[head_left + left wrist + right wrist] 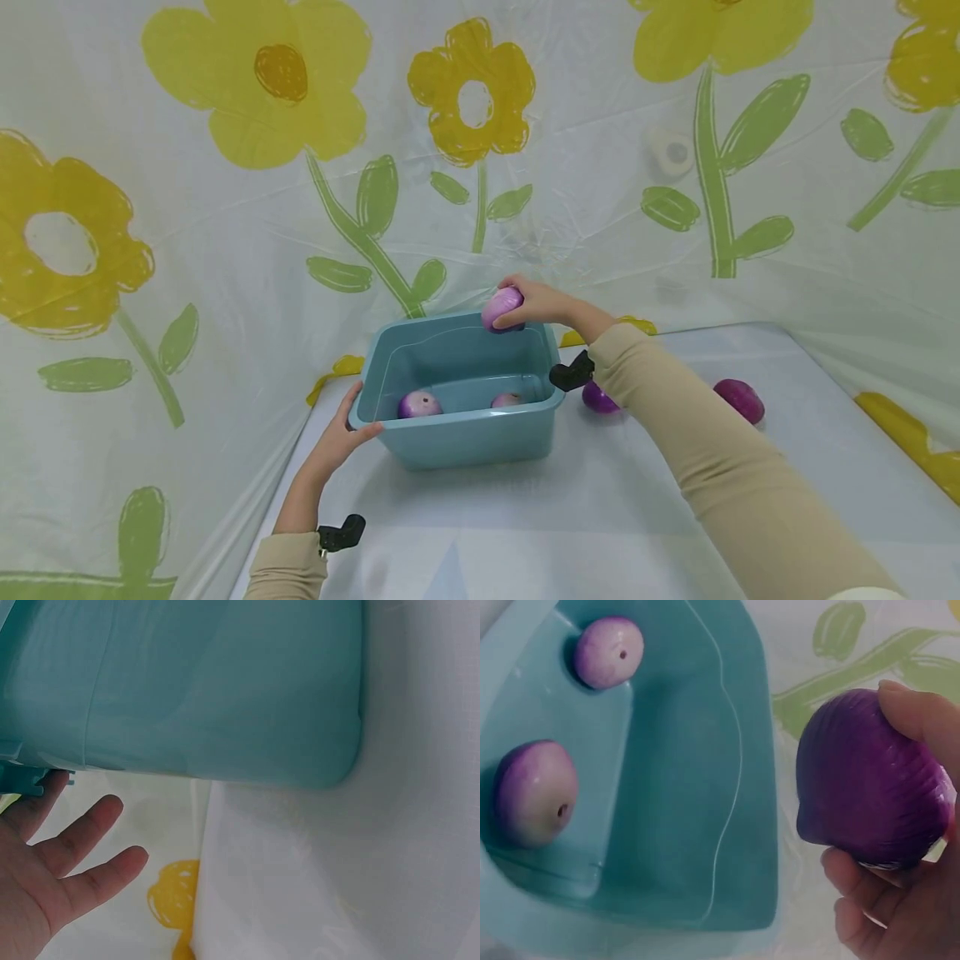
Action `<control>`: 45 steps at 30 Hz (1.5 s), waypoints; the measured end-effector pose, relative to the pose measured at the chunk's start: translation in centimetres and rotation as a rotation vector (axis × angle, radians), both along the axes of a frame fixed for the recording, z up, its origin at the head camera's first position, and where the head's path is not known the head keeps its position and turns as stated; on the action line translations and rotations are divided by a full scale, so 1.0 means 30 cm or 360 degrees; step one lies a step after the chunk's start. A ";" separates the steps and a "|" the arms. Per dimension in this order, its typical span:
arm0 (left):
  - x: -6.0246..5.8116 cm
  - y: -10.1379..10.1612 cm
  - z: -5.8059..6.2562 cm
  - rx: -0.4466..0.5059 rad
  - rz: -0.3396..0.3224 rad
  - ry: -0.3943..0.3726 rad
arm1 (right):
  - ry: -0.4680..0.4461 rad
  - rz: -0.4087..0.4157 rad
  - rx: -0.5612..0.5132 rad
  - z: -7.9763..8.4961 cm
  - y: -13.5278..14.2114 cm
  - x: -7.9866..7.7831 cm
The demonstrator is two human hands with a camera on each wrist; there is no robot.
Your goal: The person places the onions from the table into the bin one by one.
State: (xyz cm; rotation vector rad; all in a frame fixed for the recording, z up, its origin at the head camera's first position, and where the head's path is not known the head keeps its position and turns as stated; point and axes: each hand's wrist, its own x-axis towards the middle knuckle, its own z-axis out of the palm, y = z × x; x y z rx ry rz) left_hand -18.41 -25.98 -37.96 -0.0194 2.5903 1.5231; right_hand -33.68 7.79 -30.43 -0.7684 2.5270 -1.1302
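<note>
In my right hand (536, 302) is a purple onion (874, 780), gripped between thumb and fingers above the back right rim of a teal plastic basin (472, 442). Two purple-and-white onions lie inside the basin: one onion (420, 404) towards the left, another onion (507, 400) partly hidden by the front wall. My left hand (339, 435) holds the basin's left rim near the front corner, thumb on the edge. From the left wrist view, one finger (46, 802) reaches under the rim while two others spread free of the wall.
To the right of the basin, a purple onion (600, 398) lies partly behind my right wrist. Farther right, a darker reddish-purple onion (741, 401) rests by my sleeve. A flower-printed sheet (585, 208) hangs behind the white-covered table (600, 517).
</note>
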 end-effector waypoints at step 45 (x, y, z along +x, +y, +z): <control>-0.013 -0.014 -0.014 0.0020 -0.0008 -0.0004 | 0.0120 -0.0117 0.0004 -0.123 0.322 0.092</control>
